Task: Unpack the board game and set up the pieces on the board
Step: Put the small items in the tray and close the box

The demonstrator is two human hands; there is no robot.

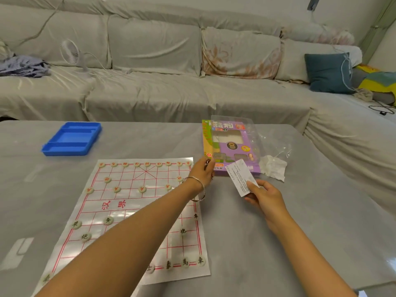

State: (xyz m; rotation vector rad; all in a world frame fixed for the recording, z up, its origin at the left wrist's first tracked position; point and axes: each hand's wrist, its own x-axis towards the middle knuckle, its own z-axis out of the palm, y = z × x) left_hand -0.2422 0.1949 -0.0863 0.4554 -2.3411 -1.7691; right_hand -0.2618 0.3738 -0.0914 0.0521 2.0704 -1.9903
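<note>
Xiangqi board sheet (96, 202) lies flat under my left forearm. Purple game box (227, 151) sits just right of its far corner. My left hand (202, 170) curls onto the box's near-left corner. My right hand (265, 196) pinches a printed leaflet (240, 176). Round cream pieces (116, 189) sit on the grid, red-marked far and black-marked near.

Head-worn camera looks forward and down across the table (300, 232) toward the sofa (150, 93).

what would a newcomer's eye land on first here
The white board with its red grid lies mid-table, with round pieces along its far and near rows. Just right of it, the left hand meets the edge of the purple game box, while the right hand pinches a printed paper slip. A blue tray sits far left.
</note>
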